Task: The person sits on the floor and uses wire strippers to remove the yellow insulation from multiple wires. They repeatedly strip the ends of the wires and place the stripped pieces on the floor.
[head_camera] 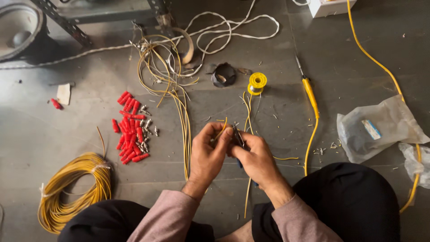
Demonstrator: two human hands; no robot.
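Yellow wire [220, 129] being pinched in left hand [207, 152], just below solder spool [257, 82]. Right hand [256, 157] closing small pliers [238, 136] on its end. Possibly risking a nicked strand from squeezing too hard.

Setting: informal electrical workshop, work done seated on a bare grey floor [45, 134]. Evidence: yellow wire coil [74, 190] lower left; red connector sleeves [131, 130] heaped left of centre; solder spool [257, 83] and yellow-handled soldering iron [310, 94] upper centre-right; slotted metal frame [62, 20] and a speaker cone [18, 27] upper left.
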